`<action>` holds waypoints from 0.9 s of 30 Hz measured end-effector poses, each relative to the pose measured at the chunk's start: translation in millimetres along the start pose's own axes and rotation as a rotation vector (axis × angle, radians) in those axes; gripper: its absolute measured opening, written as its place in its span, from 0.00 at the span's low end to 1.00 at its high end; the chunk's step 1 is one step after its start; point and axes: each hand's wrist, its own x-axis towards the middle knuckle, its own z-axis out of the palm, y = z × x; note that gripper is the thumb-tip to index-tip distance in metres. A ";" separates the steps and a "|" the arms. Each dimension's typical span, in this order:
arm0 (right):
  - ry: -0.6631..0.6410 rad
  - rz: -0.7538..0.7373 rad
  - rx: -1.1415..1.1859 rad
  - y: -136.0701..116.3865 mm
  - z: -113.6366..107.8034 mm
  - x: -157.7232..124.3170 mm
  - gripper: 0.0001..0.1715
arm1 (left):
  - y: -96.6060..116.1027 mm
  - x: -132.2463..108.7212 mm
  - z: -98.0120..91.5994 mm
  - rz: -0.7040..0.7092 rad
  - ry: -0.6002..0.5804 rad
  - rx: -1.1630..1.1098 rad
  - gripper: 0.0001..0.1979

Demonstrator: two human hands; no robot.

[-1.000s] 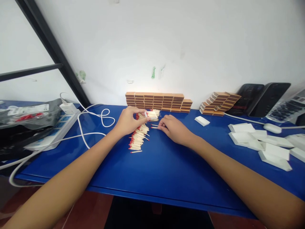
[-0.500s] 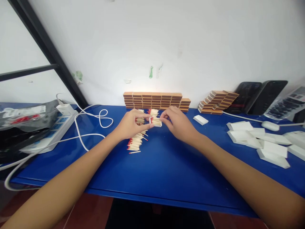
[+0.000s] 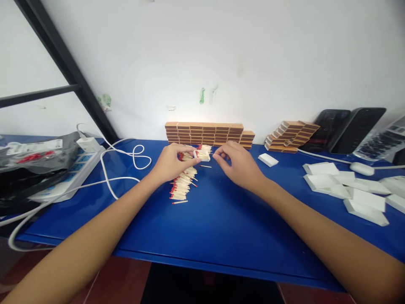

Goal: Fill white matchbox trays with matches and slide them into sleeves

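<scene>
A heap of red-tipped matches (image 3: pixel 182 185) lies on the blue table (image 3: pixel 215 228). My left hand (image 3: pixel 172 164) is closed on a small white tray of matches (image 3: pixel 203 155), held just above the heap. My right hand (image 3: pixel 238 166) hovers close to the tray's right end, fingertips pinched together; whether they hold a match I cannot make out. One loose match (image 3: pixel 205 166) lies below the tray.
Brown matchboxes (image 3: pixel 209 134) are stacked in rows along the wall, with a second stepped stack (image 3: pixel 291 136) to the right. White empty trays (image 3: pixel 348 190) lie at the right. A power strip (image 3: pixel 68 177) and white cables (image 3: pixel 123 169) are at the left.
My right hand rose from the table to the tray's right end. My left hand lifted the tray toward it, then drew it slightly back toward the wall.
</scene>
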 end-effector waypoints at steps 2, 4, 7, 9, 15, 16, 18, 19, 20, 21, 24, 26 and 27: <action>-0.035 0.018 0.004 4.1 5.7 -2.1 0.06 | -2.3 1.2 -2.3 -0.005 0.037 0.011 0.16; -0.096 0.028 0.015 8.7 12.5 -4.1 0.04 | -3.6 2.4 -4.3 0.000 0.059 0.014 0.15; -0.177 0.018 0.014 14.2 21.7 -4.5 0.08 | -3.6 3.4 -5.9 0.007 0.082 0.008 0.12; -0.204 0.000 0.005 16.3 26.1 -3.0 0.12 | -2.8 3.5 -6.2 0.000 0.091 -0.001 0.13; -0.233 -0.022 0.023 18.4 32.6 1.8 0.16 | -2.2 3.4 -6.7 -0.015 0.099 0.009 0.13; -0.231 -0.022 0.025 18.9 33.0 2.1 0.15 | -2.6 3.4 -6.9 -0.023 0.102 0.012 0.14; -0.223 -0.020 0.024 19.9 33.7 2.4 0.11 | -3.5 3.4 -6.9 -0.038 0.108 0.012 0.14; -0.218 -0.018 0.024 20.3 33.9 2.4 0.09 | -3.8 3.4 -6.7 -0.043 0.108 0.012 0.14; -0.213 -0.016 0.026 20.5 34.0 2.6 0.08 | -3.9 3.3 -6.4 -0.043 0.105 0.015 0.14; -0.211 -0.014 0.030 20.5 34.1 2.8 0.07 | -3.9 3.2 -5.9 -0.041 0.105 0.022 0.14; -0.210 -0.010 0.041 19.7 34.3 3.7 0.07 | -3.4 2.9 -4.8 -0.032 0.116 0.050 0.14; -0.209 -0.008 0.045 19.2 34.8 4.5 0.06 | -3.3 3.0 -5.0 -0.026 0.121 0.050 0.13; -0.207 -0.006 0.047 19.1 35.1 4.9 0.05 | -3.4 3.3 -5.4 -0.023 0.122 0.045 0.13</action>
